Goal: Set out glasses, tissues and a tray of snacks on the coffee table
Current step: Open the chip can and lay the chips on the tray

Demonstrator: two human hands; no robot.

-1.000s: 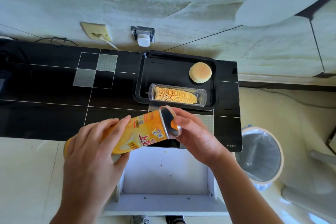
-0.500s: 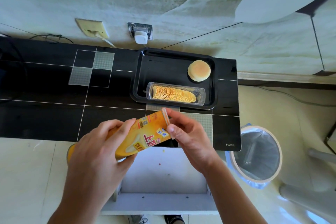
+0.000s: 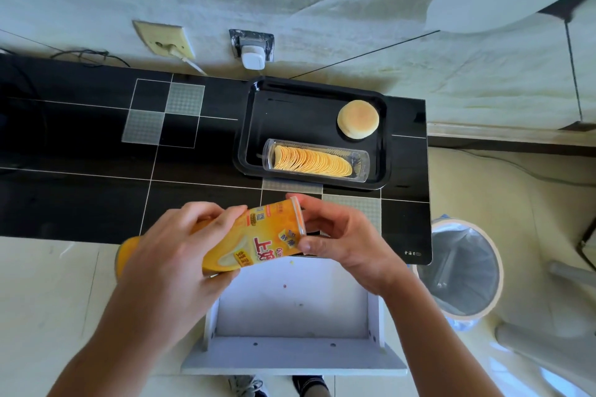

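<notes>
Head view, single frame. Left hand [image 3: 167,255] wrapped around the body of a yellow crisp canister [image 3: 258,242], fingers curled over the top, thumb beneath; firm hold. Canister lies tilted, its capped end pointing up and right. Right hand [image 3: 345,235] at that end, fingers closed on the clear plastic lid [image 3: 298,216], thumb pressing the lower rim; lid sits on the canister mouth. Both hands held above the near edge of the black glass coffee table [image 3: 96,171].

Black tray [image 3: 254,126] rests on the table's right part, just beyond the hands. Inside it: clear plastic sleeve [image 3: 361,164] lying along the near side with a row of crisps [image 3: 311,163] stacked on edge; round pale bun [image 3: 358,119] in the far right corner, apart from the sleeve.

White stool or shelf unit [image 3: 290,325] below the hands, on the floor. Lined waste bin [image 3: 461,271] to the right of the table. Wall sockets behind the table, one with a white plug adapter [image 3: 253,58]. Glasses, tissues: none in frame.
</notes>
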